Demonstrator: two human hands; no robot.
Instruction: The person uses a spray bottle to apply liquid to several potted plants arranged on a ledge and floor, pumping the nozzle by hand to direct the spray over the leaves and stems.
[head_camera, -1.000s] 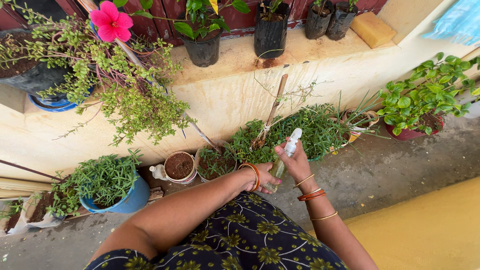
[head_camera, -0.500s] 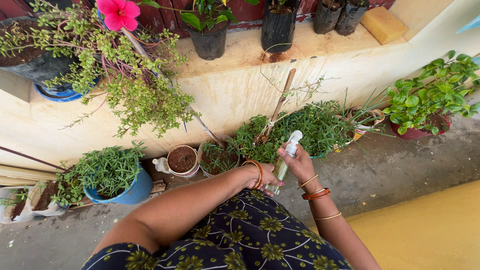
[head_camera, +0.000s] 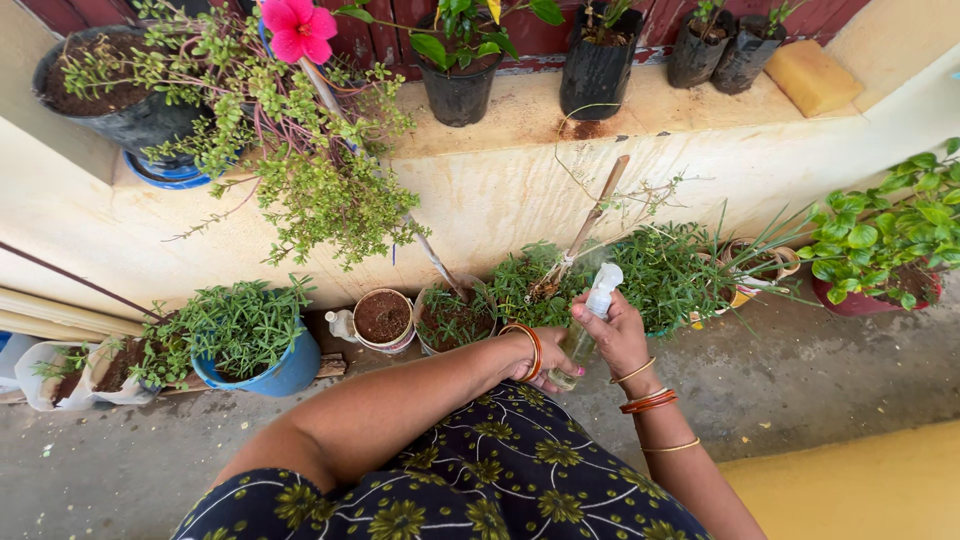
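Wall (head_camera: 480, 200): cream, with a ledge bearing black pots and a pink flower (head_camera: 297, 27) at its left.
Floor (head_camera: 800, 370): grey concrete, a row of pots along the wall's foot.
Herbs (head_camera: 640, 275): low green mass just beyond the hands, a stick (head_camera: 590, 220) leaning up out of it.
Blue pot (head_camera: 270, 365): left, full of green sprigs.
Soil pot (head_camera: 383, 318): white, bare earth, beside the blue pot.
Right hand (head_camera: 618, 335): wrapped around the bottle's upper part, bangles on the wrist.
Left hand (head_camera: 540, 358): curled under the bottle's base, orange bangle on the wrist.
Bottle (head_camera: 590, 325): small clear sprayer, white head (head_camera: 604, 288) aimed at the herbs, held between both hands.
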